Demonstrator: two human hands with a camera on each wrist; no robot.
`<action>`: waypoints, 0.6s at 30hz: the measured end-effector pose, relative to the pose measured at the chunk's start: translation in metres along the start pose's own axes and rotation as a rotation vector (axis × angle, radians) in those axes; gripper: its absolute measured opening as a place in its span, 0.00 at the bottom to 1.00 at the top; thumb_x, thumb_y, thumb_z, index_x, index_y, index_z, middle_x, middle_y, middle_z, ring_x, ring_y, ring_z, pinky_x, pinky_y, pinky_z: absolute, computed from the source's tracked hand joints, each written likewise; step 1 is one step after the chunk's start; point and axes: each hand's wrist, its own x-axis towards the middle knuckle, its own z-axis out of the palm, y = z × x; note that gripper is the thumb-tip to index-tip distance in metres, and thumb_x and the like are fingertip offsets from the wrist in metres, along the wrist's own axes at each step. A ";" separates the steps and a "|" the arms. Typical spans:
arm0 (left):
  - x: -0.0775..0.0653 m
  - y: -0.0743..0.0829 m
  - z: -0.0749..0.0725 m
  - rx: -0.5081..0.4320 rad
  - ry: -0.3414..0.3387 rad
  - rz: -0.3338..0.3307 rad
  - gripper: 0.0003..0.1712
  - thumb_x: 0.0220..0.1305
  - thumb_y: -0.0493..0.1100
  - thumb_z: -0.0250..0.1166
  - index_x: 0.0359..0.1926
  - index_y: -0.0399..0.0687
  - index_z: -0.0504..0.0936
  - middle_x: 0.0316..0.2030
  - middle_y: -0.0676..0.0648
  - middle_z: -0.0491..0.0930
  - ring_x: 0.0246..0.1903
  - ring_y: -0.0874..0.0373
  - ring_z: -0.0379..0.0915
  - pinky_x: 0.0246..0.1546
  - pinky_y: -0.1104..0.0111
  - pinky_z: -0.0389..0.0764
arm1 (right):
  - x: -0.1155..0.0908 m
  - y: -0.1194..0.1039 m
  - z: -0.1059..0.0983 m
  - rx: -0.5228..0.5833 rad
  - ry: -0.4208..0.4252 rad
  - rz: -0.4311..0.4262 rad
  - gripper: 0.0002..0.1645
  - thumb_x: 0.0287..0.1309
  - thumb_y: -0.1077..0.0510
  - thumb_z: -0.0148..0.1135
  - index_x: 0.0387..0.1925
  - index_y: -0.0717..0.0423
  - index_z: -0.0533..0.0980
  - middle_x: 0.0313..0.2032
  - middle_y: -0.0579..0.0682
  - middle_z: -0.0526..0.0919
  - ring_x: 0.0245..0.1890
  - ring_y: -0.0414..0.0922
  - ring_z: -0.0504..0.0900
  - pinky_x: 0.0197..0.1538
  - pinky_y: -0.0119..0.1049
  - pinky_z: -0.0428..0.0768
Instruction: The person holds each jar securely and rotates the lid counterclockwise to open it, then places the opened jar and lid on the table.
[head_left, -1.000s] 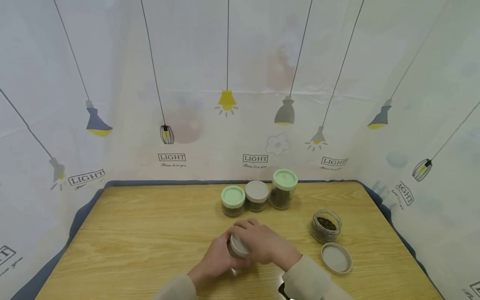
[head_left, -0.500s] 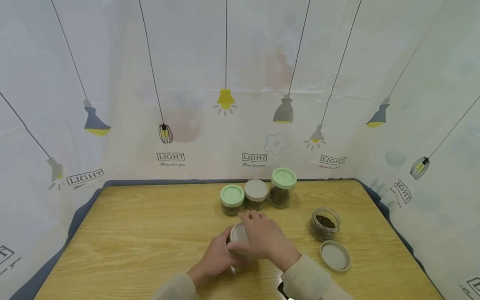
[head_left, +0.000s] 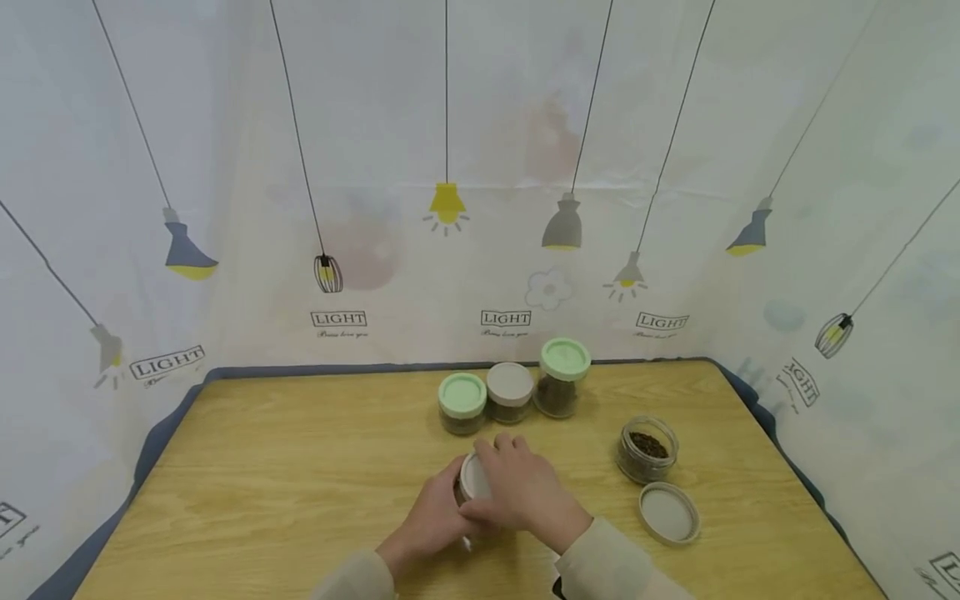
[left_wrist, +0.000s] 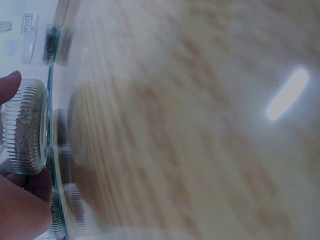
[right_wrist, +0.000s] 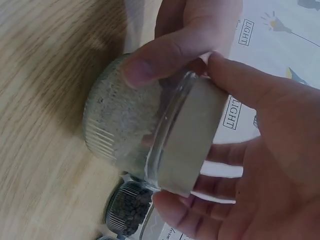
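My left hand (head_left: pixel 433 515) grips a ribbed clear jar (right_wrist: pixel 117 117) by its side, near the front middle of the table. Pale, fine-grained contents show through the glass. My right hand (head_left: pixel 521 492) lies over the top, its thumb and fingers curled around the rim of the light grey lid (right_wrist: pixel 192 132). In the right wrist view the lid sits on the jar's mouth. The left wrist view shows the jar's ribbed wall between thumb and fingers of my left hand (left_wrist: pixel 22 207). In the head view most of the jar is hidden by both hands.
Behind the hands stand a short green-lidded jar (head_left: pixel 462 404), a grey-lidded jar (head_left: pixel 510 393) and a taller green-lidded jar (head_left: pixel 562 379). An uncovered jar (head_left: pixel 647 450) with dark contents is on the right, a loose grey lid (head_left: pixel 669 513) before it. A printed curtain (head_left: pixel 480 250) borders the wooden table (head_left: pixel 300 467).
My right hand has turned and shifted its fingers on the grey lid. The left hand keeps its hold on the jar, nearly in place. The head view has moved slightly.
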 end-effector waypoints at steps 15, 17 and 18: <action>-0.003 -0.001 0.003 0.009 -0.005 0.030 0.56 0.45 0.58 0.78 0.71 0.44 0.61 0.62 0.42 0.74 0.60 0.51 0.73 0.61 0.55 0.73 | -0.004 0.007 -0.012 0.036 -0.092 -0.234 0.53 0.46 0.46 0.76 0.72 0.47 0.60 0.71 0.50 0.65 0.69 0.53 0.65 0.58 0.57 0.75; -0.002 -0.001 0.003 0.014 -0.007 0.026 0.54 0.47 0.57 0.77 0.70 0.43 0.61 0.62 0.42 0.74 0.60 0.50 0.73 0.61 0.54 0.73 | -0.003 0.008 -0.013 0.059 -0.096 -0.204 0.58 0.44 0.42 0.77 0.74 0.46 0.57 0.74 0.51 0.59 0.72 0.56 0.61 0.60 0.60 0.72; -0.002 0.000 0.003 0.014 -0.009 0.022 0.53 0.49 0.56 0.76 0.70 0.42 0.61 0.62 0.41 0.74 0.60 0.50 0.73 0.62 0.53 0.73 | -0.003 0.008 -0.013 0.062 -0.092 -0.183 0.60 0.44 0.39 0.76 0.74 0.46 0.55 0.74 0.53 0.57 0.72 0.57 0.60 0.61 0.62 0.71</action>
